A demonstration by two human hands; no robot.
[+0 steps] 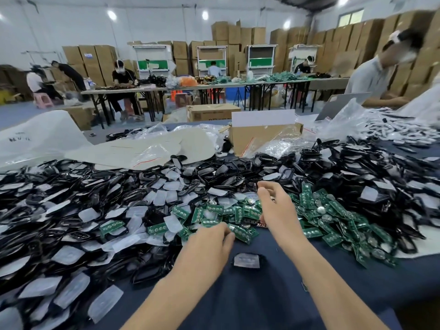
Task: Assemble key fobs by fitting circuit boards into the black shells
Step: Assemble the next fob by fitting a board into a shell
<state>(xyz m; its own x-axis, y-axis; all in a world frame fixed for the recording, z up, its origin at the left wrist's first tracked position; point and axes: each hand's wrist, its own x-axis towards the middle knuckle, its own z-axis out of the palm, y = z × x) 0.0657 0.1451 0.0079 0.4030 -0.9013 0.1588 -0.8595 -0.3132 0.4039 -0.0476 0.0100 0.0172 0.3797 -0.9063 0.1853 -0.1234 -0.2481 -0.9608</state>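
head view: left hand [209,236], fingers curled onto the near edge of the flat green circuit boards [312,232], likely picking one; right hand [273,206] loosely curled above the same heap; neither grip can be told. one glossy black shell [246,260], frosted pad inside, lies alone on the blue cloth [262,301] between the forearms, probably staged for fitting.

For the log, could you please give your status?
Left hand at circuit boards, grip unclear. Right hand curled above them, hold unclear. One black shell lies alone nearby, nothing blocking.
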